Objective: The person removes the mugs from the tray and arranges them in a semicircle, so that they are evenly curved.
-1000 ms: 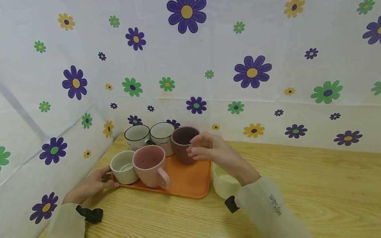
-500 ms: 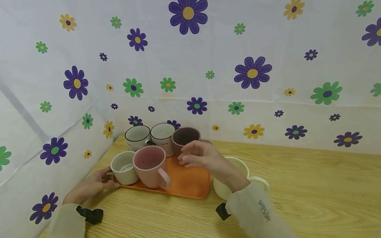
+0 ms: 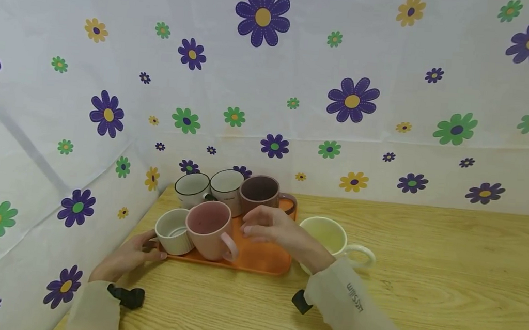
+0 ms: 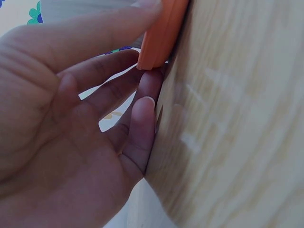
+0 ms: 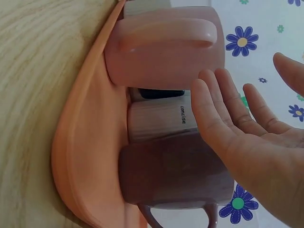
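Observation:
My left hand (image 3: 127,257) holds the near left corner of the orange tray (image 3: 264,258); in the left wrist view its thumb lies along the rim and the other fingers reach behind the corner. Above the tray's right part my right hand (image 3: 282,233) hovers with nothing in it, fingers loosely extended. Left of it stands a pink mug (image 3: 207,241), handle toward the right. A dark brown mug (image 3: 254,199) is behind the hand. Two white mugs with black rims, one at the back left (image 3: 191,194) and another beside it (image 3: 227,196), and a ribbed white cup (image 3: 175,241) share the tray.
A pale yellow mug (image 3: 324,229) stands on the wooden table (image 3: 442,282), right of the tray, partly hidden by my right forearm. A flower-patterned cloth (image 3: 304,132) hangs behind the table and along its left side.
My right hand has drawn back from beside the brown mug, moving left and toward me over the tray. The brown and yellow mugs' handles have come into view. My left hand stays put.

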### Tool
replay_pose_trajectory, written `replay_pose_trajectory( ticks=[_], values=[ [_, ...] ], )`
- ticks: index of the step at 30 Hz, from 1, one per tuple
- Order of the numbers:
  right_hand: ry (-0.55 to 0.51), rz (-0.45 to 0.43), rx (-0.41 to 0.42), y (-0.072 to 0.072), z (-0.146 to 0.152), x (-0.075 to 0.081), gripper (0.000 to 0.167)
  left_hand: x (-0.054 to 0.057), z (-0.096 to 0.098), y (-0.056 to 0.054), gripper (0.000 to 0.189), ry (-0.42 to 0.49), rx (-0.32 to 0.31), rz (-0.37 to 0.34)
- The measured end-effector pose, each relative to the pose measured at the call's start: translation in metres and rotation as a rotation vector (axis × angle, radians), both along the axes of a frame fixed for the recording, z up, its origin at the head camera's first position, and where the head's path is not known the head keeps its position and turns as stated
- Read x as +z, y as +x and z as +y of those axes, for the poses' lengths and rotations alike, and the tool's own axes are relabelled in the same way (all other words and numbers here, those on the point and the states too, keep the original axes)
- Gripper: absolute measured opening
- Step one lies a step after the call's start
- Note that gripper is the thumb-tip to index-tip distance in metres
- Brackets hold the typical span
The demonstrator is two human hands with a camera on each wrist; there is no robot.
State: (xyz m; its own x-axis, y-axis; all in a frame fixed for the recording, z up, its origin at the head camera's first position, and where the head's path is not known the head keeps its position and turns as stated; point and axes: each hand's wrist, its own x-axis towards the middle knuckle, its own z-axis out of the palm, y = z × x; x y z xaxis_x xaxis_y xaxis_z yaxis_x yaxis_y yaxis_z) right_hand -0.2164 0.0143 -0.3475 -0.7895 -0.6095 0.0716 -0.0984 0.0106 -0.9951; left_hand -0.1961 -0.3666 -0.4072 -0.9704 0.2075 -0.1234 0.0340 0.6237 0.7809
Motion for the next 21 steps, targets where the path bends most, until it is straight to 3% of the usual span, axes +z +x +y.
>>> replay_pose_trajectory(
  ticks=[11,21],
  values=[
    [0.014,0.010,0.036,-0.002,-0.011,-0.016,0.032,0.001,0.002,0.001,0.077,0.027,0.006,-0.017],
    [0.021,0.021,0.061,0.003,-0.022,-0.019,0.030,0.002,0.002,0.001,0.079,0.020,0.007,-0.029]
  ],
)
